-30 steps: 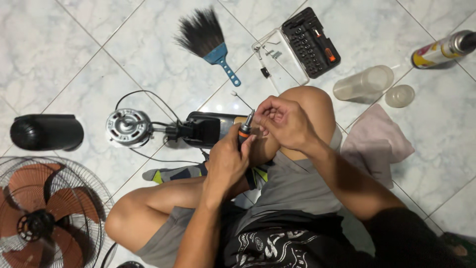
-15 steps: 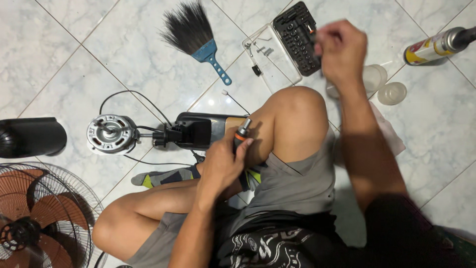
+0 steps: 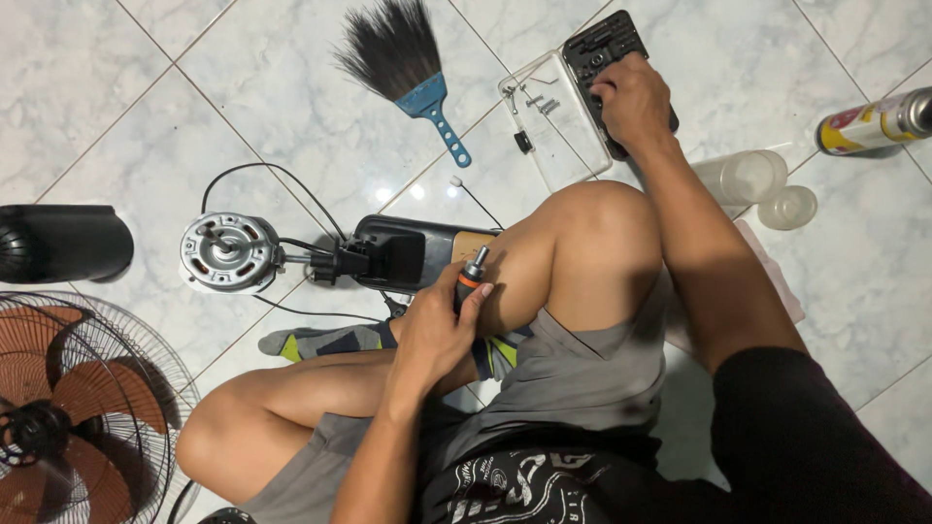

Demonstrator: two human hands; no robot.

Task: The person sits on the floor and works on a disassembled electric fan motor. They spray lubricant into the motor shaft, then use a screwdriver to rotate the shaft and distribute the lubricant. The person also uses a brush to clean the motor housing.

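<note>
Fingers of the left hand (image 3: 437, 335) are curled tight around an orange-and-black screwdriver (image 3: 470, 275) propped against the raised knee, and the palm hides most of its handle. Left of it the fan cage (image 3: 73, 408) is cut off by the frame edge, with the bare motor (image 3: 229, 252) on the tiles. Over on the right, the right hand (image 3: 633, 97) rests loosely bent on the black bit case (image 3: 607, 44), covering the bits, so I can't tell if it's pinching one.
</note>
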